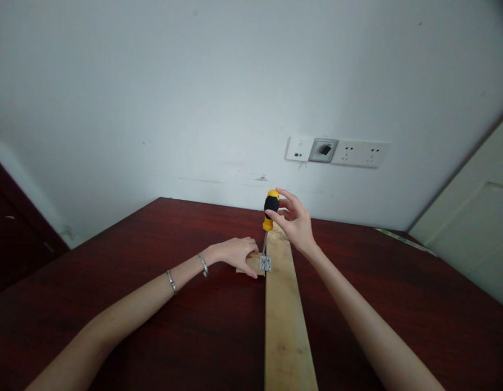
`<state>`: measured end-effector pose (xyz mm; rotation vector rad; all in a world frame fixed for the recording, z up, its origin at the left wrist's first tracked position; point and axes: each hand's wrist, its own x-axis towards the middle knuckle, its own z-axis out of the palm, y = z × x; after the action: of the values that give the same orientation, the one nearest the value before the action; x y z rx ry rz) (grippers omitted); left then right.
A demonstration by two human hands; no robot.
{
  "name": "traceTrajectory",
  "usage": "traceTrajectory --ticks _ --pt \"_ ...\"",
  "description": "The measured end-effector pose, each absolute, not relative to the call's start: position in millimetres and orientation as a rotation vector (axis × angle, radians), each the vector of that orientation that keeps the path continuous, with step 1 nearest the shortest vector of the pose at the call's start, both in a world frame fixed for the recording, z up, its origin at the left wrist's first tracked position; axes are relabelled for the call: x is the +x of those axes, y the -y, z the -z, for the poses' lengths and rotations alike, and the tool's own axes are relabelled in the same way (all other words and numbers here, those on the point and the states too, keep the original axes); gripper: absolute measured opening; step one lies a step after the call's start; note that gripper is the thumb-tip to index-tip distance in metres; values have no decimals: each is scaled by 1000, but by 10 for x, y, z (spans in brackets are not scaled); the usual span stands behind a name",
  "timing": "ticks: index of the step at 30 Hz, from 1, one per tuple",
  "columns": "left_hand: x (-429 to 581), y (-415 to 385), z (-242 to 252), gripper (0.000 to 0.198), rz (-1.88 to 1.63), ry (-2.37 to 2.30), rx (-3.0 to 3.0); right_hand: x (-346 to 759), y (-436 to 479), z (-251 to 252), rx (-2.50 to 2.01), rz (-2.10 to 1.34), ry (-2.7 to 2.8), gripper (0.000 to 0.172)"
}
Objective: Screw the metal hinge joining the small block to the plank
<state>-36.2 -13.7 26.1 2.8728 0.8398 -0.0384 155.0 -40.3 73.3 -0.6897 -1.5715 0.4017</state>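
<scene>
My right hand grips the yellow and black handle of a screwdriver, thumb and fingers around it. The screwdriver stands nearly upright, its shaft reaching down to a silver metal hinge. The hinge lies across the seam between a small wooden block and a long wooden plank. My left hand holds the small block from its left side, thumb at the near edge and fingers at the far edge. Whether the tip sits in a screw is too small to tell.
The dark red table meets a white wall at the back. Wall sockets and a grey outlet plate are on the wall. A thin pale strip lies at the back right, near a white panelled surface.
</scene>
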Motion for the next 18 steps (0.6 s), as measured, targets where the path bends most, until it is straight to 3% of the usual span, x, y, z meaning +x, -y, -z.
traceTrajectory --ticks 18 --pt "-366 168 -318 67 47 -855 2818 1545 436 -763 -692 -299 1589 49"
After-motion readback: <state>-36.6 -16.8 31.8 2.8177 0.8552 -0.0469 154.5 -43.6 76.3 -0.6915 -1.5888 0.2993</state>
